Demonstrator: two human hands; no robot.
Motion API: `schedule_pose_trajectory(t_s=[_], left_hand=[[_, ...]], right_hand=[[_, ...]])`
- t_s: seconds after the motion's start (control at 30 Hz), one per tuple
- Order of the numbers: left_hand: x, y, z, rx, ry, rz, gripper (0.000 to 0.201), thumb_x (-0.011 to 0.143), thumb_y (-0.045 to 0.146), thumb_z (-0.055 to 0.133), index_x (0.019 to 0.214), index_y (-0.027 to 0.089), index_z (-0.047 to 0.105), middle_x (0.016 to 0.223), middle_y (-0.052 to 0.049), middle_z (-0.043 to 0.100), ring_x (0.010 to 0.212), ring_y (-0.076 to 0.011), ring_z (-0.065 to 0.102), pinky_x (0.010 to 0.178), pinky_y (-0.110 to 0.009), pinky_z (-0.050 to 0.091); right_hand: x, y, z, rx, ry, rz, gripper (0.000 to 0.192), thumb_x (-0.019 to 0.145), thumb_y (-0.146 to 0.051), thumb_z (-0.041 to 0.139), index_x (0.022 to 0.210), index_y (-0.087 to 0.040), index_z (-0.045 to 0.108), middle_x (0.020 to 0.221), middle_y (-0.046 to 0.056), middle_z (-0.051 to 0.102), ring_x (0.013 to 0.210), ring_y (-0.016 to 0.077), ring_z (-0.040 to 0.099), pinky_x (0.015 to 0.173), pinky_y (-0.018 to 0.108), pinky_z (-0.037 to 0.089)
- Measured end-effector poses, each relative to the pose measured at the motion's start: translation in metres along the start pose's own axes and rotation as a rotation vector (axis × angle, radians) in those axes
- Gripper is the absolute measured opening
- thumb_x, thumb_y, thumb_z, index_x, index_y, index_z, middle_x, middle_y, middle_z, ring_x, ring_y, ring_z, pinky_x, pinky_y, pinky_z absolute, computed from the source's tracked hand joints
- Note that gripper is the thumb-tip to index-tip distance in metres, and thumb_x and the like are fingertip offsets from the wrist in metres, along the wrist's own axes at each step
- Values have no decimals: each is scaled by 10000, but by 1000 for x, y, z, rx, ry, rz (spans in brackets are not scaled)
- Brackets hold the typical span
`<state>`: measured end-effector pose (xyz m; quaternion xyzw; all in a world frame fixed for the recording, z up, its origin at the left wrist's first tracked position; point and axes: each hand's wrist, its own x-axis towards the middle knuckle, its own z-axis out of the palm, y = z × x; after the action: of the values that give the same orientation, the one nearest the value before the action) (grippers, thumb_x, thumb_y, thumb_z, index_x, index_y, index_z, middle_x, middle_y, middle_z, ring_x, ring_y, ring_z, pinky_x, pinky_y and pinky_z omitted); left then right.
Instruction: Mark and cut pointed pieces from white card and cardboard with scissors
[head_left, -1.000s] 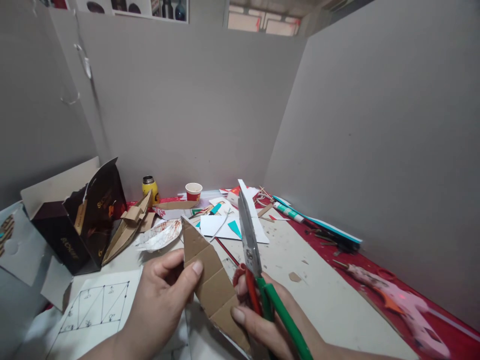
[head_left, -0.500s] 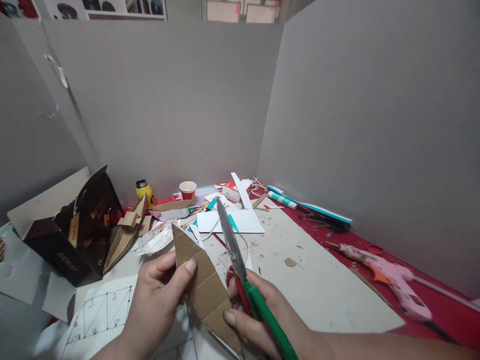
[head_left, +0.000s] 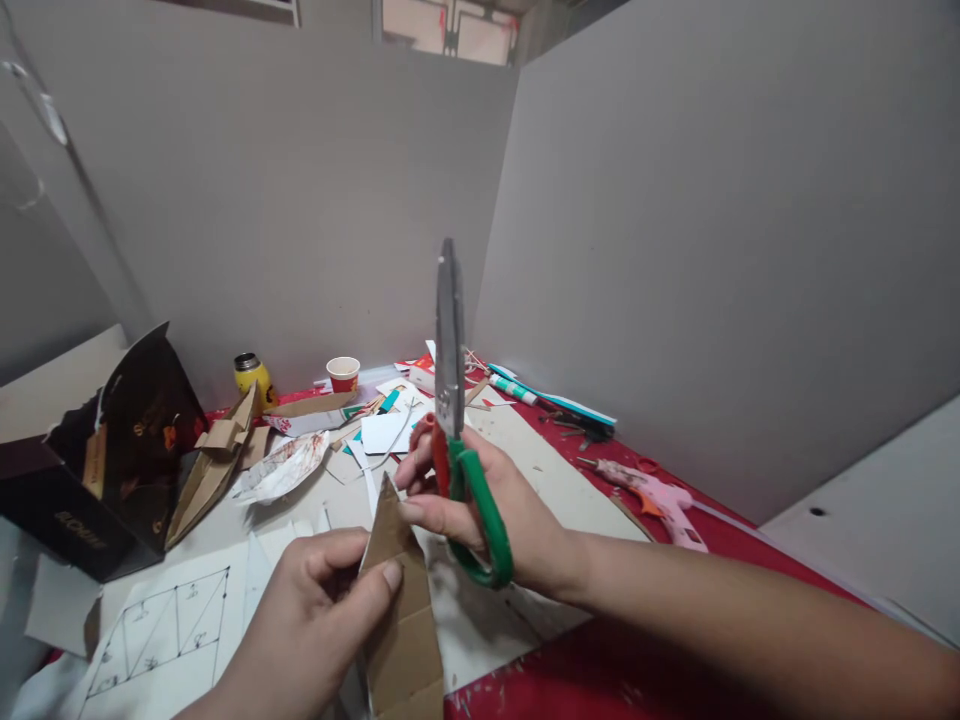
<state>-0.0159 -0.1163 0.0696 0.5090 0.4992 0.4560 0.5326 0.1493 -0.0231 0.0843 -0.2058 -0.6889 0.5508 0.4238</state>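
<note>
My left hand (head_left: pixel 307 625) pinches a pointed strip of brown cardboard (head_left: pixel 401 625) between thumb and fingers, its tip pointing up and away from me. My right hand (head_left: pixel 495 510) grips scissors (head_left: pixel 452 400) with red and green handles. The blades are closed and stand almost straight up, just right of the cardboard's tip. The two hands are a few centimetres apart over the work board.
A white sheet with drawn triangles (head_left: pixel 161 630) lies at the lower left. Further back are a dark opened box (head_left: pixel 112 450), cardboard scraps (head_left: pixel 214 465), a yellow bottle (head_left: pixel 251 375), a paper cup (head_left: pixel 343 373) and paper offcuts. A pink glue gun (head_left: pixel 656 495) rests on the red table at right. Grey partition walls surround the desk.
My right hand lifted the scissors from a forward tilt to nearly upright and moved away from the cardboard's edge. The cardboard turned more upright. The view shifted right.
</note>
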Motion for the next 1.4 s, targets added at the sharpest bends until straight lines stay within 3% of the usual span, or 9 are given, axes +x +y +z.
schedule_pose_trajectory(t_s=[0.37,0.63,0.8,1.07,1.2,1.4], left_hand=[[3,-5,0,7,-26,-40,265,840,387,665,723,153,706,660,5,563,611,-120,433,565,-208,398],[7,-9,-1,36,-17,-58,267,844,425,660,800,179,752,736,-36,649,661,-157,509,577,-226,436],[7,-5,-2,104,-20,-8,258,860,389,645,744,175,730,680,-10,601,624,-133,463,558,-209,412],[5,-1,0,159,-18,-15,270,849,374,629,684,164,661,648,11,523,607,-124,426,531,-205,369],[5,-1,1,134,-33,-52,292,858,406,620,704,158,643,671,4,545,627,-130,437,553,-214,376],[5,-4,-1,133,-45,4,279,903,395,584,768,168,675,703,14,573,638,-124,475,563,-201,412]], right_hand=[[-3,9,9,156,8,126,341,719,-271,812,838,-212,499,799,-53,589,625,85,511,635,256,442],[-1,12,6,212,-4,143,390,689,-323,835,852,-215,497,820,-47,598,697,98,551,677,264,480],[1,15,6,249,3,123,406,660,-308,859,832,-217,503,820,-47,595,738,115,567,702,275,496],[4,13,6,179,32,90,347,708,-297,816,817,-216,497,805,-44,606,763,123,601,745,297,513],[4,11,5,112,28,66,265,740,-227,764,806,-217,508,823,-37,615,765,124,606,729,288,507],[5,11,4,65,45,56,238,728,-177,754,805,-209,531,808,-34,617,747,124,605,701,278,510]])
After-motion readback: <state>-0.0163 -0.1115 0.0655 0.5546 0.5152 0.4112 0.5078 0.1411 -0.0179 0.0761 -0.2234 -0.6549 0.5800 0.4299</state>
